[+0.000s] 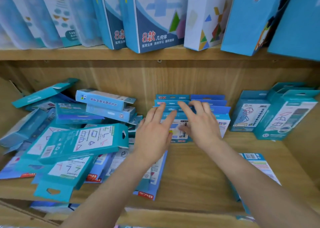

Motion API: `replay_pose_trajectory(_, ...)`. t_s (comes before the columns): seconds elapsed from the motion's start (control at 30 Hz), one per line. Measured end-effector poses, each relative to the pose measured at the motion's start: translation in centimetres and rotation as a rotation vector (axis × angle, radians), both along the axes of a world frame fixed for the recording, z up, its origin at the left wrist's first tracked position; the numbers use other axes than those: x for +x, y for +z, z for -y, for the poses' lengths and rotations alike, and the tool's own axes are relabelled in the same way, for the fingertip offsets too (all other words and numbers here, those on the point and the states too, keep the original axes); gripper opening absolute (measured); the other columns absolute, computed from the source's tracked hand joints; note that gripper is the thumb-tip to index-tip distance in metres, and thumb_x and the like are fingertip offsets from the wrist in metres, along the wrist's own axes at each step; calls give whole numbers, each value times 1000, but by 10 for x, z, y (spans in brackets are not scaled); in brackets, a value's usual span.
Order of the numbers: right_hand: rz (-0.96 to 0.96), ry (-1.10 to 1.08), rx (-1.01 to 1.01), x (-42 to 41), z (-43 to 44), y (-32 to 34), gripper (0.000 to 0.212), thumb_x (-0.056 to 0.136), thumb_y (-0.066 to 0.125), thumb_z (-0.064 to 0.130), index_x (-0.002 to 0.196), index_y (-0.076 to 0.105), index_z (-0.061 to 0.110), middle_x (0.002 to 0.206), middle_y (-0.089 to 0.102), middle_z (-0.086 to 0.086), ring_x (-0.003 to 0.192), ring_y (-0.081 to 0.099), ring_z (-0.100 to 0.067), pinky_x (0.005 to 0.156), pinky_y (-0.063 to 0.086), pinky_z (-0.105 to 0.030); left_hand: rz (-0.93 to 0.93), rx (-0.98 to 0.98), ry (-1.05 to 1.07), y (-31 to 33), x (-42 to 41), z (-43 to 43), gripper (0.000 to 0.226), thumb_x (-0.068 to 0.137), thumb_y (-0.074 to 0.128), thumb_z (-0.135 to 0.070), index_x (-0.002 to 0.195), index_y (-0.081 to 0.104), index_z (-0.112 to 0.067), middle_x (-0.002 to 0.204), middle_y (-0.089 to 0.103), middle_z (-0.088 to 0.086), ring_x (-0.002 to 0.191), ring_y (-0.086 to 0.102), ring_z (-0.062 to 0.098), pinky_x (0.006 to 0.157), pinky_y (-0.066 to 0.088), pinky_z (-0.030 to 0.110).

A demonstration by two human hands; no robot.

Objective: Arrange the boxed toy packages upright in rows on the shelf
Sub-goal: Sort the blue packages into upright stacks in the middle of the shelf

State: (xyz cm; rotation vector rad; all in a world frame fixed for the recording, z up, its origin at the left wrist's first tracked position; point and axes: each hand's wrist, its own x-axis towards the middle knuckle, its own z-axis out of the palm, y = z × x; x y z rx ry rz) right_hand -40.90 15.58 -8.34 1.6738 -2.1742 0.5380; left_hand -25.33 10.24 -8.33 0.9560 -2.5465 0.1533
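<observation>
my left hand lying flat, fingers spread, gripping nothing | my right hand spreading loose over the upright blue packages, grasping nothing | they are standing in rows mid-shelf | teal packages lying heaped at left

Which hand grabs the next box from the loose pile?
Left. The left hand sits right beside the loose pile on the shelf; the right hand rests on the upright blue boxes, farther away.

Two bare forearms, left hand, right hand, no sleeves, rings or watch visible
</observation>
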Motion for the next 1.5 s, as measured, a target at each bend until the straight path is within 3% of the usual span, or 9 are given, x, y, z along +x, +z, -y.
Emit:
replay_pose_trajectory(0.13,129,-69,-238,-13,-22,-4,71,71,80,27,133,46,25,124,49,-12,108,40,-27,87,48,-46,81,94,57,-6,-27,27,80,85,62,-41,147,12,-35,157,6,8,143,6,27,108,33,49)
replay_pose_trajectory(0.3,394,-254,-213,-44,-49,-10,71,79,75,24,140,38,20,133,39,-15,121,40,-31,100,35,-40,-83,127,-9,-12,-33,38,72,81,70,-27,140,30,-31,153,20,9,140,17,28,89,50,46)
replay_pose_trajectory(0.43,638,-204,-173,-45,-51,-15,71,81,74,18,140,36,24,132,48,-7,108,48,-16,81,32,-21,-231,177,-54,-16,-31,41,75,73,79,-22,136,39,-27,153,18,8,140,17,27,98,44,45)
replay_pose_trajectory(0.63,1091,-184,-310,-62,-44,-19,53,83,71,25,123,38,39,125,63,-4,112,61,-18,96,49,-47,-449,543,73,-18,-31,37,98,66,84,-18,143,27,-35,143,33,2,120,48,19,91,39,24)
replay_pose_trajectory(0.77,1279,-189,-389,-66,-38,-17,35,90,61,11,114,43,27,118,66,-5,89,66,-16,91,52,-42,-451,561,103,-18,-35,32,99,68,83,-14,145,24,-34,136,41,2,115,51,18,89,40,25)
replay_pose_trajectory(0.97,1234,-287,-372,-77,-25,-15,32,71,50,21,94,47,43,104,70,4,96,66,-23,90,50,-50,-330,533,128,-14,-34,34,96,70,82,-23,144,21,-35,138,41,4,112,55,22,87,46,32)
replay_pose_trajectory(1.23,1249,-175,-239,-80,-36,-7,41,95,47,7,132,37,22,110,64,4,82,60,-7,90,47,-33,-239,509,146,-13,-31,37,110,67,82,-39,141,2,-52,140,37,4,107,59,25,81,54,43)
replay_pose_trajectory(1.37,1096,-151,-7,-85,-67,2,74,84,63,36,143,18,36,145,43,-8,130,45,-19,110,35,-42,-292,418,164,-6,-32,30,111,66,82,-41,144,5,-45,150,27,5,131,37,27,98,44,46)
replay_pose_trajectory(1.5,961,-53,120,-85,-133,15,57,90,61,28,138,34,40,146,42,-4,136,37,-14,109,35,-37,-320,234,158,7,-27,7,98,71,79,-36,147,17,-34,155,16,11,140,19,30,108,30,44)
